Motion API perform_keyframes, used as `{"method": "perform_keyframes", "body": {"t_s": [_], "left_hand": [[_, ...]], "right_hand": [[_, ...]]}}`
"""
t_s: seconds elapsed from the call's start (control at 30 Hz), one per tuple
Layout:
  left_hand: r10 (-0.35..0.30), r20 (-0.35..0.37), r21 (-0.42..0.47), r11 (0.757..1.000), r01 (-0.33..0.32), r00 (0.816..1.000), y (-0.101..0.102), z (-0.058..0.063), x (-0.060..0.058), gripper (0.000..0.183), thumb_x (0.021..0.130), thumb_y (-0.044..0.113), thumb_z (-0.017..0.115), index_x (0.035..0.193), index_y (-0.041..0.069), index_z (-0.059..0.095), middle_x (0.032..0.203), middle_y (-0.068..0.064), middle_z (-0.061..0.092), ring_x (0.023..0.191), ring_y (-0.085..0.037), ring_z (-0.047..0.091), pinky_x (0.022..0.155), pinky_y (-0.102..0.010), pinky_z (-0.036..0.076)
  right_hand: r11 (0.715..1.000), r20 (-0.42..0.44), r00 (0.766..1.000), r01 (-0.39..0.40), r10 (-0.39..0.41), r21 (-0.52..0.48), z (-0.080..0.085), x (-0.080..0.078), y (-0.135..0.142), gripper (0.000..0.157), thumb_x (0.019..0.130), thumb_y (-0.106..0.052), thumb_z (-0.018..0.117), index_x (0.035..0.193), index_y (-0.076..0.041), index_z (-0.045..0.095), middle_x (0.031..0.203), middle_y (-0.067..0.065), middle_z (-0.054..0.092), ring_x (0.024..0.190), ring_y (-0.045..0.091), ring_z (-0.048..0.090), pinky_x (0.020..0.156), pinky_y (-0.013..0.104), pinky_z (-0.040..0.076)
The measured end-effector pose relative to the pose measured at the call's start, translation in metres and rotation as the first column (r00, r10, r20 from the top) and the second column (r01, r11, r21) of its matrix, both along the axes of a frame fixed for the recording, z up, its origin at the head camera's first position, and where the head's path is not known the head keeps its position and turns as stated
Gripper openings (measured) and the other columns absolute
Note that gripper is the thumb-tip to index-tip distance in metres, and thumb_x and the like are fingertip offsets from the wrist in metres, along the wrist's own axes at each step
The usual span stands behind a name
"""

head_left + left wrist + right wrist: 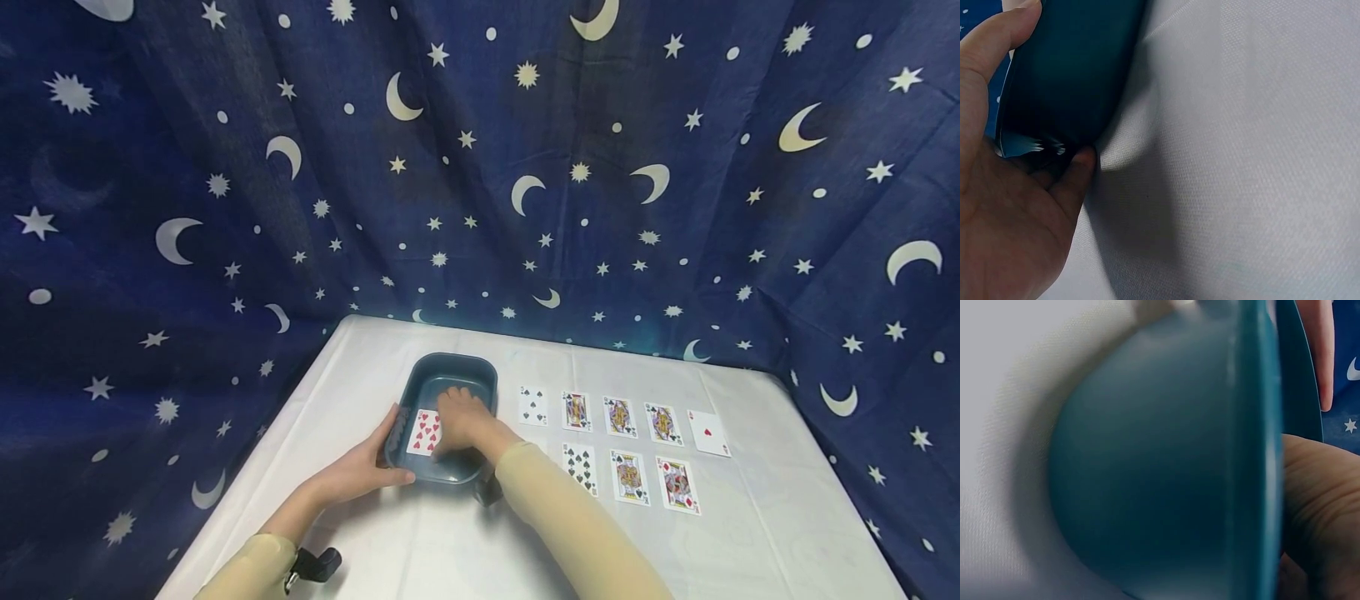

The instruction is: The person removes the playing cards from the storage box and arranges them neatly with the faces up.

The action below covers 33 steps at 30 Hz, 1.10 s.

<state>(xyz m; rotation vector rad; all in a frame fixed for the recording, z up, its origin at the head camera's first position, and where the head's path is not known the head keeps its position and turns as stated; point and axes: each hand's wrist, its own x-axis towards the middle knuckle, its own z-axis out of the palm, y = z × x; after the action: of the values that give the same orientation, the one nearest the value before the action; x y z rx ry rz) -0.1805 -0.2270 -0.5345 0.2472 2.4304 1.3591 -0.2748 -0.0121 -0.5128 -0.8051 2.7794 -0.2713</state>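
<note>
A dark teal tray [453, 358] rests on the white-covered table. My left hand [352, 472] grips its near left side, with thumb and fingers pressed to the tray's wall in the left wrist view. Inside the tray, my right hand [463, 421] has curled fingers and pinches the right edge of a heart playing card [422, 432]. That card shows face up, its right edge covered by the hand. In the right wrist view the tray's outer wall [1147, 456] hides most of the right hand [1322, 506].
Right of the tray, face-up playing cards lie in two rows, among them a red ace [708, 433], a ten of spades [579, 467] and a face card [678, 485]. The right forearm partly covers the near row. A dark blue star-patterned curtain [480, 200] hangs behind the table.
</note>
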Motion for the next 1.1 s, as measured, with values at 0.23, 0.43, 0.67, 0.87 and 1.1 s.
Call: {"method": "perform_keyframes", "body": {"t_s": [0.23, 0.43, 0.67, 0.87, 1.1], "left_hand": [[-0.006, 0.002, 0.011, 1.0, 0.006, 1.0, 0.0, 0.0005, -0.0002, 0.121, 0.086, 0.04, 0.083, 0.166, 0.025, -0.006, 0.172, -0.01, -0.001, 0.155, -0.034, 0.013, 0.122, -0.052, 0.024], [-0.001, 0.006, 0.01, 1.0, 0.001, 1.0, -0.0003, 0.0005, 0.0003, 0.121, 0.085, 0.039, 0.084, 0.166, 0.025, -0.005, 0.172, -0.01, 0.0, 0.155, -0.034, 0.015, 0.122, -0.052, 0.025], [0.007, 0.001, 0.014, 1.0, -0.007, 1.0, -0.0007, -0.0009, 0.0006, 0.121, 0.085, 0.038, 0.084, 0.166, 0.026, -0.005, 0.172, -0.01, 0.001, 0.154, -0.035, 0.017, 0.122, -0.053, 0.025], [0.014, 0.005, 0.013, 1.0, -0.014, 1.0, -0.0012, -0.0032, 0.0007, 0.121, 0.084, 0.04, 0.085, 0.166, 0.028, -0.004, 0.172, -0.009, 0.002, 0.155, -0.034, 0.015, 0.122, -0.054, 0.025], [0.016, 0.004, 0.009, 1.0, -0.016, 1.0, -0.0007, -0.0027, 0.0004, 0.121, 0.084, 0.039, 0.085, 0.166, 0.027, -0.003, 0.172, -0.01, 0.004, 0.154, -0.035, 0.019, 0.121, -0.054, 0.026]], "right_hand": [[1.0, 0.008, 1.0, 0.018, -0.018, -0.002, 0.0008, 0.0018, -0.0012, 0.093, 0.062, -0.052, 0.096, 0.133, -0.006, 0.058, 0.116, 0.003, 0.057, 0.105, 0.019, 0.048, 0.109, 0.044, 0.045], [0.999, 0.024, 0.999, 0.031, -0.03, -0.013, -0.0038, 0.0006, -0.0026, 0.091, 0.063, -0.05, 0.096, 0.132, -0.006, 0.059, 0.116, 0.004, 0.057, 0.106, 0.02, 0.048, 0.111, 0.045, 0.043], [0.999, 0.026, 0.998, 0.051, -0.05, -0.02, -0.0071, -0.0015, -0.0059, 0.093, 0.059, -0.048, 0.098, 0.132, -0.006, 0.06, 0.116, 0.004, 0.058, 0.105, 0.021, 0.049, 0.11, 0.045, 0.044], [0.999, 0.037, 0.998, 0.044, -0.043, -0.027, -0.0005, 0.0032, -0.0053, 0.085, 0.061, -0.043, 0.098, 0.128, -0.006, 0.061, 0.112, 0.004, 0.057, 0.101, 0.02, 0.048, 0.106, 0.043, 0.047], [0.999, 0.043, 0.998, 0.04, -0.038, -0.034, -0.0005, 0.0043, -0.0049, 0.081, 0.061, -0.042, 0.098, 0.124, -0.007, 0.061, 0.109, 0.002, 0.055, 0.1, 0.019, 0.047, 0.105, 0.042, 0.047]]}}
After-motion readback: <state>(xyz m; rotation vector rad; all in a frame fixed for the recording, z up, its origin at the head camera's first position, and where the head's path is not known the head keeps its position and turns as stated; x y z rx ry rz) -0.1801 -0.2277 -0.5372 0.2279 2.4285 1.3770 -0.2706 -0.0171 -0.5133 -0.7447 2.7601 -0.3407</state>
